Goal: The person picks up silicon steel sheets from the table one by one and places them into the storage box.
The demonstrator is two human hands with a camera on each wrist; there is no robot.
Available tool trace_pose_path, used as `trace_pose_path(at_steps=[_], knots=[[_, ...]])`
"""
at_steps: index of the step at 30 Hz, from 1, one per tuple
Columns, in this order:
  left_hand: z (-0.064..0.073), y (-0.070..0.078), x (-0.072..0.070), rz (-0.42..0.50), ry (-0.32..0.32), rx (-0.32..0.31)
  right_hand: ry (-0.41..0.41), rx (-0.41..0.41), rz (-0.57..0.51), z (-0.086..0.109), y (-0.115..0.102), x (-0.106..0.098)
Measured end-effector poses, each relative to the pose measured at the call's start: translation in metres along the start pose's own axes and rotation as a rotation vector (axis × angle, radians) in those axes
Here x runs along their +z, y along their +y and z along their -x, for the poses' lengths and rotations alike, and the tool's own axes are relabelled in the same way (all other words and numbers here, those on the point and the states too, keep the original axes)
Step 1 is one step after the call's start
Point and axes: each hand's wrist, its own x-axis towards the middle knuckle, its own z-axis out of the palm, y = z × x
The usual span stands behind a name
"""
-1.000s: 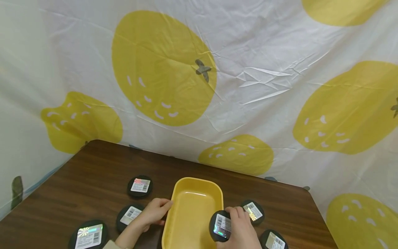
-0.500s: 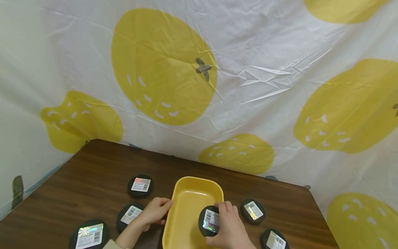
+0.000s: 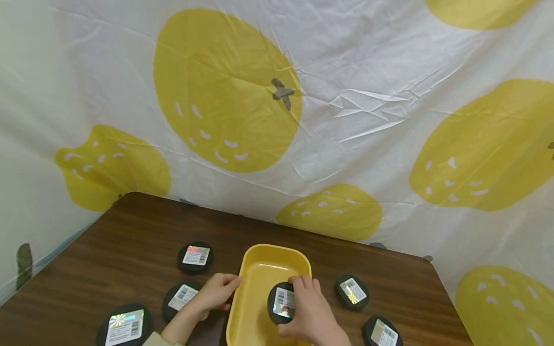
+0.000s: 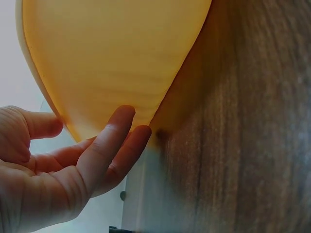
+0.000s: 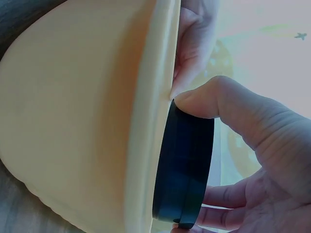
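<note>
My right hand (image 3: 309,310) grips a flat, round black container (image 3: 281,302) by its sides. A white label with a shiny patch faces up on it. Thumb and fingers span its edge in the right wrist view, where the black container (image 5: 183,165) looks like a short cylinder. It is over the yellow tray (image 3: 255,283), above the rim level. At the tray's left side, my left hand (image 3: 218,292) touches the outer wall with relaxed fingers. In the left wrist view the thumb is at the rim of the tray (image 4: 116,58) and the fingertips (image 4: 127,111) rest against the wall.
Similar labelled black containers lie around the tray: one at back left (image 3: 195,257), one beside the left wrist (image 3: 179,299), one at front left (image 3: 124,327), and others at right (image 3: 352,292). A lemon-print curtain (image 3: 346,144) hangs behind the brown table (image 3: 151,230).
My right hand has moved left with the black container, from the tray's right rim to over its inside. The left hand has stayed at the tray's left side.
</note>
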Motion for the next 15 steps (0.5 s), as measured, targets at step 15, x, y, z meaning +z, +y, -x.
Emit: trace_pose_path(at_steps=[15], knots=[[-0.0001, 0.0022, 0.0015, -0.010, 0.027, -0.014, -0.164, -0.038, 0.013, -0.0098, -0.0067, 0.0034]])
